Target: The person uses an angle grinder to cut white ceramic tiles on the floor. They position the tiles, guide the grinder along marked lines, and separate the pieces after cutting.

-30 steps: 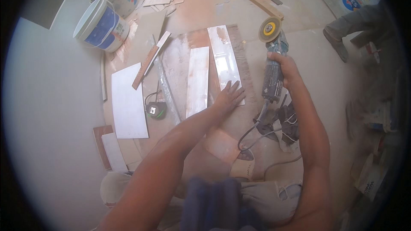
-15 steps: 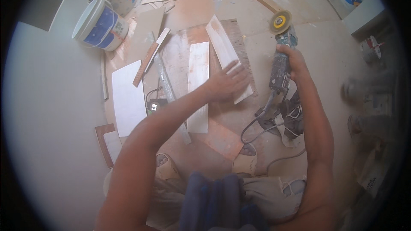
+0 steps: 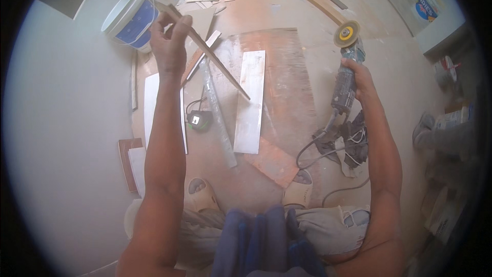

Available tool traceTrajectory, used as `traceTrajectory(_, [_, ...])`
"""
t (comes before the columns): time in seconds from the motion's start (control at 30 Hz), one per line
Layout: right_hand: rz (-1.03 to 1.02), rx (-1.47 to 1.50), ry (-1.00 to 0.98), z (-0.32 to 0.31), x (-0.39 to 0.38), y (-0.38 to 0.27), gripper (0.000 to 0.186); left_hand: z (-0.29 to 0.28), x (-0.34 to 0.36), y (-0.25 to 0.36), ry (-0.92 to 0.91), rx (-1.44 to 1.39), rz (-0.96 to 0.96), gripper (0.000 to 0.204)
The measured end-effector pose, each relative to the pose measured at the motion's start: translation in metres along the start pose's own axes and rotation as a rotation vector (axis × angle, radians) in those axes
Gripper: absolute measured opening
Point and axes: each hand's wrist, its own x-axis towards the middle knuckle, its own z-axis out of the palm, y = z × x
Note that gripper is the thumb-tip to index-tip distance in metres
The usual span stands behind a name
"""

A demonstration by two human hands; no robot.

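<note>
My left hand (image 3: 171, 41) is raised at the upper left, fingers and thumb pinching the end of a narrow tile piece (image 3: 218, 64). The piece shows edge-on and slants down to the right, its far end above a white tile strip (image 3: 249, 118) that lies on a worn wooden board (image 3: 287, 61). On the right, my right hand (image 3: 361, 79) is wrapped round the body of an angle grinder (image 3: 343, 90). The grinder points away from me, with its yellow-centred disc (image 3: 347, 33) facing up; whether the disc spins cannot be told.
A metal bar (image 3: 218, 113) and a tape measure (image 3: 200, 120) lie left of the strip. White-and-blue bucket (image 3: 130, 20) stands far left. The grinder's cord (image 3: 307, 156) loops by a dark cloth bundle (image 3: 353, 138). An orange tile (image 3: 274, 161) lies near my feet; a person's leg (image 3: 446, 138) is at right.
My left hand has lifted the tile piece off the board and carried it up to the left, turning it edge-on. The grinder stays in my right hand, nearly unmoved.
</note>
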Motion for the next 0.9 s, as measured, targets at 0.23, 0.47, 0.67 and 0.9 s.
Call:
traceTrajectory(0.23, [-0.038,-0.083,-0.016,0.011,-0.011,-0.001,0.032,-0.016,-0.016,-0.03,-0.076,-0.042,-0.033,0.07])
traceTrajectory(0.47, [0.029,-0.068,-0.066,0.012,-0.01,0.004,0.03,-0.02,-0.044,-0.109,-0.173,0.05,-0.162,0.081])
traceTrajectory(0.67, [0.076,-0.07,-0.085,0.007,-0.021,0.005,0.031,-0.002,-0.037,-0.091,0.026,0.282,-0.261,0.081])
traceTrajectory(0.9, [0.096,-0.106,-0.064,0.0,-0.023,0.006,0.032,0.021,-0.041,-0.127,-0.305,0.701,-0.634,0.096])
